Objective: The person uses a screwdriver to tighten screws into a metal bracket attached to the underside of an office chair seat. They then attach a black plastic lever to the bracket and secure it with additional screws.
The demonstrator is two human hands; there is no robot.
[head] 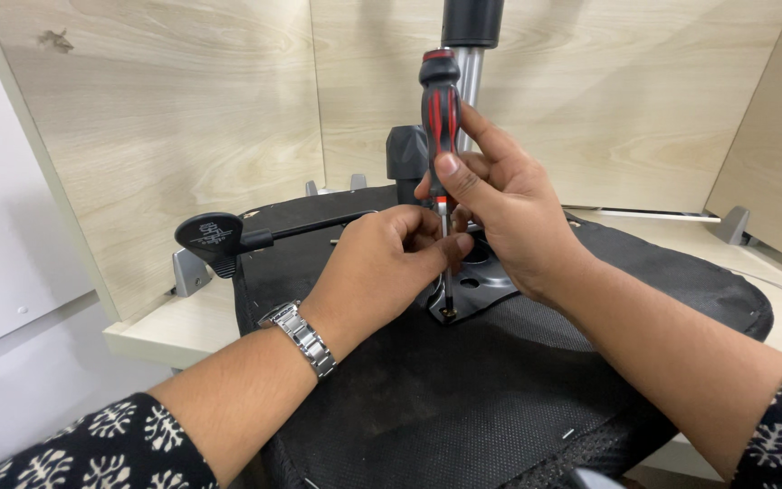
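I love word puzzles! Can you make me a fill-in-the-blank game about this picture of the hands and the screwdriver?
1. The right hand grips a screwdriver with a red and ____ handle.
2. The left hand steadies its thin metal ____.
3. A silver ____ sits on the left wrist.
4. The tip meets a metal plate on the upturned black ____.

Missing words: black; shaft; watch; chair seat

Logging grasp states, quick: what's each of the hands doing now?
Left hand: closed, pinching the screwdriver shaft.
Right hand: closed on the screwdriver handle.
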